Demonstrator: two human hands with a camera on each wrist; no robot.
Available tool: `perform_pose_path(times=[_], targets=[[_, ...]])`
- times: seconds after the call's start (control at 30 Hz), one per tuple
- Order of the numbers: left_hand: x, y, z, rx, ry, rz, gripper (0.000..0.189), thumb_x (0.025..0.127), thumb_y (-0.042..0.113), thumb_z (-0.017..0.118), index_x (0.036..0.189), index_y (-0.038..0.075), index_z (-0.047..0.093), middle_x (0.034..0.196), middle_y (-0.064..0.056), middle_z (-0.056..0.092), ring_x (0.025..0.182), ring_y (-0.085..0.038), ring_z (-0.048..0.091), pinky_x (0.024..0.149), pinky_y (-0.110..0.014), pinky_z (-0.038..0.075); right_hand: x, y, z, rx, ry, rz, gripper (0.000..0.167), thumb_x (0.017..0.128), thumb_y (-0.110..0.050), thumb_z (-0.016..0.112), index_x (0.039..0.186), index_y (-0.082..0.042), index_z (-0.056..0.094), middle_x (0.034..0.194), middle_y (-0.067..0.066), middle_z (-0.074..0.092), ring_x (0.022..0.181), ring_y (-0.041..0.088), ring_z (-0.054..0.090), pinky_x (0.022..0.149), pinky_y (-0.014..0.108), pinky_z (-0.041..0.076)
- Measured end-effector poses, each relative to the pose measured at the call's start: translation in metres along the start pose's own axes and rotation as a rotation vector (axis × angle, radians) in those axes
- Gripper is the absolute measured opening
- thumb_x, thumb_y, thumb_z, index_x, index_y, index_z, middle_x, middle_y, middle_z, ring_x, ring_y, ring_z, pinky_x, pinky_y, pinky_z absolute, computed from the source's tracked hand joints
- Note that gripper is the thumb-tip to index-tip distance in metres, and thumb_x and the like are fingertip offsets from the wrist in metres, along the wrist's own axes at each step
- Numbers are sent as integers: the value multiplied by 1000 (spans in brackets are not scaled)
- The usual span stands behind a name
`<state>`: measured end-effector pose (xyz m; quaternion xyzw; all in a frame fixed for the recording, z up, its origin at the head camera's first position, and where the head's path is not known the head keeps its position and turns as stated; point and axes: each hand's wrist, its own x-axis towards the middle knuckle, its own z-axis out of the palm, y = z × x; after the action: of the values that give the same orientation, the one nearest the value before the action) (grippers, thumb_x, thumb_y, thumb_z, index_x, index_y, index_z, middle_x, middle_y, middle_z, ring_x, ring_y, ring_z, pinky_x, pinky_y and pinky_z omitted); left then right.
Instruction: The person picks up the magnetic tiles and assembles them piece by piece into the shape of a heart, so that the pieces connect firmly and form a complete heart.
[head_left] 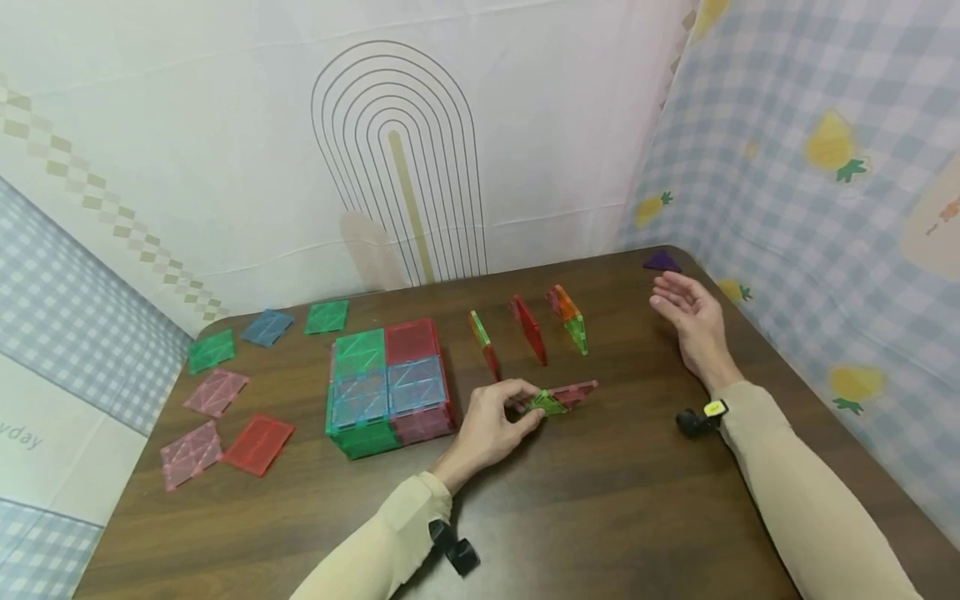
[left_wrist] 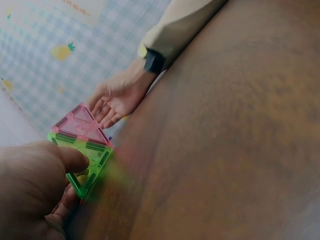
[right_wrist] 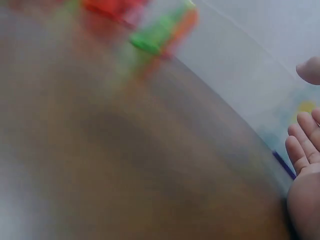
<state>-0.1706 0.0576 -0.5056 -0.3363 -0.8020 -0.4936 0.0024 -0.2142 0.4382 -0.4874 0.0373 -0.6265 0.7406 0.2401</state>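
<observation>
My left hand point(head_left: 495, 425) pinches a green triangular magnetic tile point(left_wrist: 92, 156) between thumb and fingers, low over the table. A pink triangular tile point(left_wrist: 80, 122) is joined to the green one along an edge, so the pair forms a diamond. In the head view the pink tile point(head_left: 573, 393) points to the right. My right hand point(head_left: 693, 325) hovers over the right side of the table, fingers relaxed and palm bare. Beyond its fingertips a purple triangular tile point(head_left: 662, 261) lies near the far right corner.
A block of clear coloured tiles point(head_left: 390, 392) stands left of my left hand. Behind that hand stand a green-and-red pair point(head_left: 483, 342), a red tile point(head_left: 529, 329) and an orange-and-green pair point(head_left: 572, 318). Several square tiles, among them a red one point(head_left: 258, 444), lie flat at the left.
</observation>
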Motion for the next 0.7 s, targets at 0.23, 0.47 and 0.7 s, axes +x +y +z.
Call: perform_pose_path(times=[0.23,0.47,0.7], targets=[[-1,1,-1,-6,1,7,16,99,10,85,114,10,82,106,-3,84,90,-9,75,83,-24,63,37,5,-20,-93,122,43,59,98,5,80,153,3,58,133,0,69,123,12,66,97,13,56],[-2,1,-2,11,-6,2,16,99,11,86,114,11,82,107,-1,84,90,-8,74,83,-24,62,49,-10,-23,-399,135,141,66,105,-13,78,163,-1,50,153,7,60,145,31,54,102,12,51],[0,-1,-1,16,0,14,16,99,11,85,114,12,82,107,-1,84,90,-8,74,83,-24,62,70,10,-39,-551,102,178,67,109,-22,74,166,0,47,170,23,46,157,39,46,117,19,47]])
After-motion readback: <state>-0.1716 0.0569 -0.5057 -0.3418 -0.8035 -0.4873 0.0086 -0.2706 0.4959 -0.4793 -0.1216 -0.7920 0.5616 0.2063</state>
